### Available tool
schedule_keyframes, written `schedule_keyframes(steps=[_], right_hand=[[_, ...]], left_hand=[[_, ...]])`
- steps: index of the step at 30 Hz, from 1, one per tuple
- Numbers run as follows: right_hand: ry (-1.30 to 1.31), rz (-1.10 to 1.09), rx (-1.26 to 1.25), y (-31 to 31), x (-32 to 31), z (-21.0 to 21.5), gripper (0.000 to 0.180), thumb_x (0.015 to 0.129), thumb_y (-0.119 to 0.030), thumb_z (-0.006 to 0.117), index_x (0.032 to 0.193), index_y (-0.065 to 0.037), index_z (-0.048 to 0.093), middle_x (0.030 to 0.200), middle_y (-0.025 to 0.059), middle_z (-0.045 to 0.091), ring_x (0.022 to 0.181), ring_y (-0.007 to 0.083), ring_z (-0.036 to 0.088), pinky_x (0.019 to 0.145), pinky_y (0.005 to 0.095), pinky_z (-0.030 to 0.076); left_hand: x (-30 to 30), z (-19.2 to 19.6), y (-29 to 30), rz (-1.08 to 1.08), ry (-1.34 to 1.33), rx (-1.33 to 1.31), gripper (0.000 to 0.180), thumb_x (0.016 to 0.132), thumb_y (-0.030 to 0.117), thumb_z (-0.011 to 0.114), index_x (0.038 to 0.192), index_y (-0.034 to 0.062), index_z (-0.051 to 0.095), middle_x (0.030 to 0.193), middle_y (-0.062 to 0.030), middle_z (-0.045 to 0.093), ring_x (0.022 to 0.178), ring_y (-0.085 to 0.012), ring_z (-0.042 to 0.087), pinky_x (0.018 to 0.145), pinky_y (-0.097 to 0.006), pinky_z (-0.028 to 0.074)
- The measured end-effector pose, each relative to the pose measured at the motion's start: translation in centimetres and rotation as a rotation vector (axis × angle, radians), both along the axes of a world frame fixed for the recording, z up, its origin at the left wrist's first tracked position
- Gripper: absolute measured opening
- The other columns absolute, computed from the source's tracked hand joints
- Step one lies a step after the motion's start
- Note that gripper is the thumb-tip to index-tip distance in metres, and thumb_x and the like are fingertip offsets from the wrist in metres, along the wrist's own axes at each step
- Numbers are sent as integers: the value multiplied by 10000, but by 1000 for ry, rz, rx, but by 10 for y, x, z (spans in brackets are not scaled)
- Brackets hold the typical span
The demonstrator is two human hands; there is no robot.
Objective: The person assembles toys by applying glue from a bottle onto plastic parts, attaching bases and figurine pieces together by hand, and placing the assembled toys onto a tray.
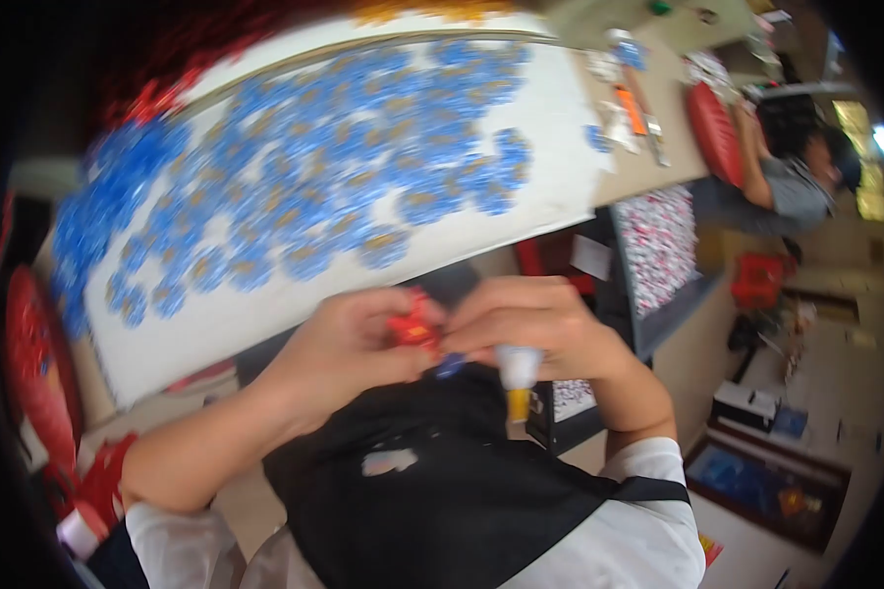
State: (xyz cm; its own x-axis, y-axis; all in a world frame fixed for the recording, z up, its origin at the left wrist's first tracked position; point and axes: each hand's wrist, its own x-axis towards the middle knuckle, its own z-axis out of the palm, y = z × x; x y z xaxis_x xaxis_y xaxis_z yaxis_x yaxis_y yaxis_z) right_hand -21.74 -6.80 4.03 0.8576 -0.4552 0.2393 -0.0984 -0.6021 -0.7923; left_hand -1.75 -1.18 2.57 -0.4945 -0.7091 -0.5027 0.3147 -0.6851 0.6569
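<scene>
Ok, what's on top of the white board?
Many blue flower-shaped pieces with brownish centres lie across the white board; its surface directly beneath them is covered and can't be seen.

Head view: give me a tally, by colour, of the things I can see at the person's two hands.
Red piece, in the left hand: 1
White tube with a yellow end, in the right hand: 1
Dark blue piece, by the fingers: 1
Total: 3 visible; blur could hide smaller bits.
</scene>
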Motion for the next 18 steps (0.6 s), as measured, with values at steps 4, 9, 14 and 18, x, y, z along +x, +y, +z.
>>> schedule_keyframes(steps=[4,9,14,18], right_hand=[[-30,5,-12,1,-2,-5,208,644,-3,653,846,-7,602,828,94,568,711,229,579,564,287,469],[-34,-35,-145,5,-2,9,215,644,6,641,853,-8,593,828,88,553,703,220,573,562,292,469],[-30,-59,-236,8,-1,3,232,626,7,628,855,1,590,826,88,551,698,223,571,554,285,469],[-30,-17,-214,5,2,-1,239,618,0,628,855,1,595,830,94,552,696,228,572,556,286,470]], left_hand=[[-1,6,-1,-23,-69,1,297,715,-67,547,1006,-12,520,821,-63,580,728,-97,548,660,-202,442],[0,8,-4,-27,-59,-47,289,714,-79,541,993,-7,524,837,-60,579,739,-96,554,680,-202,442],[3,8,-6,-27,-75,-70,279,714,-86,547,981,-9,525,914,-51,561,774,-101,554,712,-207,439],[7,5,-5,-25,-134,-70,264,724,-72,552,977,2,532,927,-40,558,803,-102,551,732,-212,436]])
